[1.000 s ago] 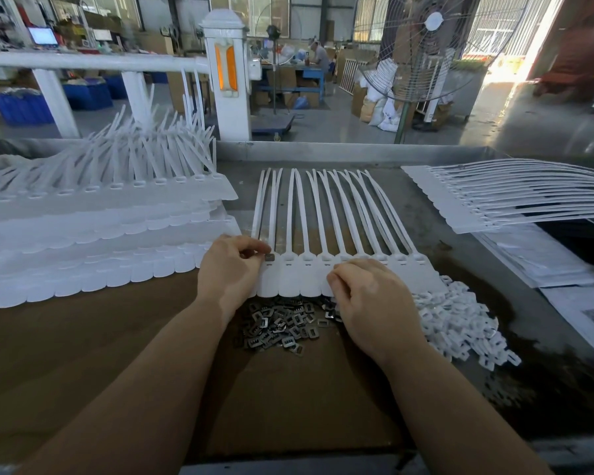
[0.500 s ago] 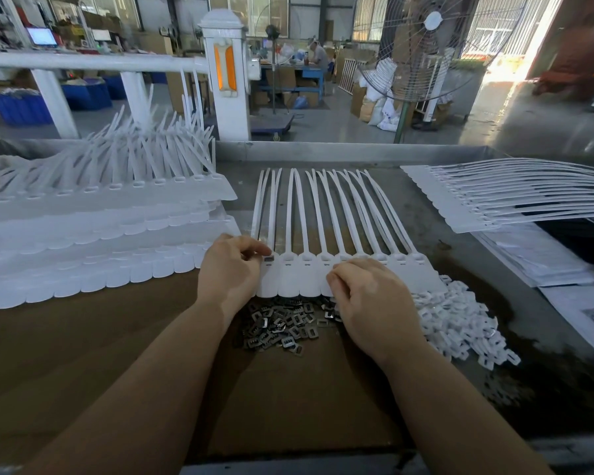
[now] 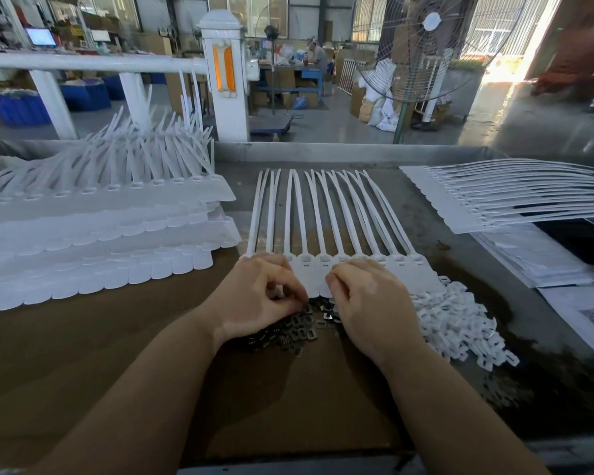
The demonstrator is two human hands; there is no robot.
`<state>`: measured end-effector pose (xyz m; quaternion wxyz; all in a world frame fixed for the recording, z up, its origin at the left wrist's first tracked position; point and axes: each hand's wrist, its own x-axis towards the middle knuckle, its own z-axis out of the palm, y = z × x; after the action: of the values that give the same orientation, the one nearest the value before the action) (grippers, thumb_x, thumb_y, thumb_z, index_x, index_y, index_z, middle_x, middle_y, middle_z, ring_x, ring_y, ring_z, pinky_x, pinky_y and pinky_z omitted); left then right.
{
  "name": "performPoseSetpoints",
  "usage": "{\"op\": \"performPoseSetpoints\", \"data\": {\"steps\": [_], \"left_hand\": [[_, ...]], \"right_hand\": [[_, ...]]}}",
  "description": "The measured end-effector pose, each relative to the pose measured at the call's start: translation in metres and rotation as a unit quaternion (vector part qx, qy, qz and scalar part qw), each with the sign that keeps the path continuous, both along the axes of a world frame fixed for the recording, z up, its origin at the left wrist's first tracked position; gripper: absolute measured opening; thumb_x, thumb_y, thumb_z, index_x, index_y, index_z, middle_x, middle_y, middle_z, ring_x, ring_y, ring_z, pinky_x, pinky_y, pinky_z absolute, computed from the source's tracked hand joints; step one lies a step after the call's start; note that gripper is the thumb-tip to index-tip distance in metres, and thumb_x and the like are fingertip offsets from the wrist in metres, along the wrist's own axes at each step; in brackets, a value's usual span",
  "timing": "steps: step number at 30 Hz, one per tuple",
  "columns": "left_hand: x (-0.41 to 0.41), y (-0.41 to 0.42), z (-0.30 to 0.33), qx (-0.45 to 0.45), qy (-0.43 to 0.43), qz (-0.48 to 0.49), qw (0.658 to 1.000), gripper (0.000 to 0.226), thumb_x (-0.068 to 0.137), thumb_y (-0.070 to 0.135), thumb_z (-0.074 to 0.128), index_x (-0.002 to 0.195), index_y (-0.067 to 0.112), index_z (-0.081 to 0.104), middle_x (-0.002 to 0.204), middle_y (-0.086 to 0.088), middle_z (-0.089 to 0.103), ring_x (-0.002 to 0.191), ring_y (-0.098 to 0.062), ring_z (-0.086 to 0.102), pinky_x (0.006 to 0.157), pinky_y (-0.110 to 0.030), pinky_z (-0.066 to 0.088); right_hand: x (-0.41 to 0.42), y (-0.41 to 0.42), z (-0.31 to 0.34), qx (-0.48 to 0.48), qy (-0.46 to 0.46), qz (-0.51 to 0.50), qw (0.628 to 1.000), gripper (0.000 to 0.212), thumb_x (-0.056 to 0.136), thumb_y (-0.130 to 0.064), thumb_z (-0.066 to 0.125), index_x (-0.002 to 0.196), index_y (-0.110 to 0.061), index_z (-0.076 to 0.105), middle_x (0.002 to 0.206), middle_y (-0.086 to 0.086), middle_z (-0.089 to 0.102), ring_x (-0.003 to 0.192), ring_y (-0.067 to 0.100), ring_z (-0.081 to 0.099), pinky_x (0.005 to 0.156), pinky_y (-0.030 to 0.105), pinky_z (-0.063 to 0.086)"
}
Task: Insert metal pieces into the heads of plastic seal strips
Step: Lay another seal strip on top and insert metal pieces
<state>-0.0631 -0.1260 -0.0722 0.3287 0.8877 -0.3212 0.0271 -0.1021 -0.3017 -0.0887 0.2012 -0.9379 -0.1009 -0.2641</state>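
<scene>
Head view: left hand (image 3: 254, 299) pinches into the metal pieces (image 3: 299, 332), fingers curled; whether one is held, cannot tell. Right hand (image 3: 367, 303), fingers curled, presses the seal strips (image 3: 323, 234) near the tabletop's (image 3: 151, 389) front edge. Risk: picking up two nested pieces, or the row shifting if the pressure lifts.

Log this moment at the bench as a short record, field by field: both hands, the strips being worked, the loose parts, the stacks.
left hand: fingertips curled down at the metal pieces; grip unclear
right hand: fingers curled over heads of the seal strip sheet
white plastic caps: loose heap, right of the right hand
left stack: layered strip sheets
right stack: strips lying flat, tails pointing right
surface: brown cardboard
</scene>
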Motion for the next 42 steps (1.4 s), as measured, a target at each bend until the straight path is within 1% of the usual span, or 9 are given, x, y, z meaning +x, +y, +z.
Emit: {"op": "performPoseSetpoints", "data": {"steps": [3,9,18,21,25,28,33,38,42], "left_hand": [[0.0014,0.0009,-0.0021,0.006,-0.008,-0.017,1.000,0.012,0.076,0.022,0.076,0.082,0.033,0.075,0.080,0.016,0.057,0.088,0.001,0.050,0.075,-0.008,0.035],[0.0008,-0.0031,-0.0050,0.021,-0.024,-0.008,0.999,0.011,0.073,0.040,0.075,0.082,0.034,0.075,0.079,0.015,0.055,0.085,0.000,0.048,0.079,-0.022,0.037],[0.0002,-0.0076,-0.0083,0.027,-0.053,0.000,0.998,0.004,0.081,0.029,0.071,0.080,0.026,0.074,0.079,0.022,0.051,0.087,0.006,0.047,0.073,-0.004,0.033],[0.0001,-0.0087,-0.0064,-0.013,-0.016,0.016,1.000,0.009,0.084,0.025,0.067,0.076,0.029,0.066,0.082,0.017,0.052,0.083,0.004,0.048,0.071,-0.005,0.036],[0.0020,-0.0081,-0.0033,-0.119,0.024,0.101,0.987,0.017,0.090,0.022,0.059,0.077,0.033,0.058,0.083,0.013,0.057,0.078,0.006,0.052,0.070,-0.004,0.037],[0.0034,-0.0072,-0.0028,-0.187,0.057,0.142,0.970,0.016,0.093,0.016,0.055,0.081,0.027,0.059,0.077,0.011,0.061,0.067,0.011,0.053,0.064,-0.003,0.040],[0.0048,-0.0057,-0.0047,-0.279,0.098,0.168,0.941,0.013,0.092,0.006,0.056,0.092,0.017,0.064,0.080,0.000,0.066,0.066,0.002,0.059,0.064,-0.007,0.046],[0.0048,-0.0054,-0.0053,-0.254,0.087,0.169,0.948,0.019,0.094,0.010,0.054,0.091,0.023,0.068,0.077,0.010,0.064,0.061,0.005,0.054,0.064,-0.008,0.045],[0.0061,-0.0069,-0.0056,-0.250,0.087,0.173,0.949,0.018,0.093,0.009,0.053,0.089,0.021,0.065,0.077,0.009,0.063,0.063,0.000,0.054,0.064,-0.008,0.046]], "right_hand": [[0.0005,0.0003,-0.0001,0.000,0.000,0.001,1.000,0.021,0.092,-0.018,0.053,0.082,-0.007,0.068,0.084,0.005,0.067,0.080,0.021,0.058,0.077,0.036,0.050],[0.0005,0.0000,-0.0008,-0.002,0.003,-0.001,1.000,0.020,0.092,-0.017,0.053,0.083,-0.007,0.068,0.085,0.005,0.067,0.080,0.020,0.058,0.076,0.036,0.049],[0.0016,0.0002,-0.0012,-0.002,0.012,-0.004,1.000,0.022,0.093,-0.019,0.051,0.082,-0.007,0.067,0.085,0.004,0.066,0.081,0.020,0.057,0.078,0.035,0.048],[0.0016,0.0000,-0.0014,-0.002,0.013,-0.005,1.000,0.022,0.093,-0.019,0.051,0.083,-0.007,0.067,0.087,0.004,0.067,0.082,0.020,0.058,0.080,0.035,0.048],[0.0016,-0.0004,-0.0016,-0.003,0.015,-0.004,1.000,0.023,0.093,-0.020,0.050,0.084,-0.007,0.067,0.088,0.004,0.067,0.083,0.020,0.058,0.081,0.036,0.048],[0.0020,-0.0010,-0.0015,-0.007,0.020,-0.005,1.000,0.025,0.094,-0.021,0.048,0.085,-0.008,0.067,0.089,0.004,0.067,0.084,0.019,0.057,0.082,0.035,0.048],[0.0012,-0.0007,-0.0010,-0.007,0.019,-0.005,1.000,0.024,0.094,-0.021,0.050,0.087,-0.007,0.068,0.090,0.005,0.068,0.085,0.020,0.059,0.083,0.035,0.048],[0.0011,-0.0007,-0.0007,-0.009,0.018,-0.007,1.000,0.023,0.093,-0.020,0.051,0.088,-0.007,0.069,0.090,0.005,0.068,0.085,0.020,0.059,0.083,0.034,0.049],[0.0016,-0.0011,-0.0010,-0.013,0.023,-0.005,1.000,0.025,0.094,-0.022,0.049,0.090,-0.008,0.069,0.093,0.005,0.068,0.087,0.019,0.059,0.084,0.035,0.048]]}}
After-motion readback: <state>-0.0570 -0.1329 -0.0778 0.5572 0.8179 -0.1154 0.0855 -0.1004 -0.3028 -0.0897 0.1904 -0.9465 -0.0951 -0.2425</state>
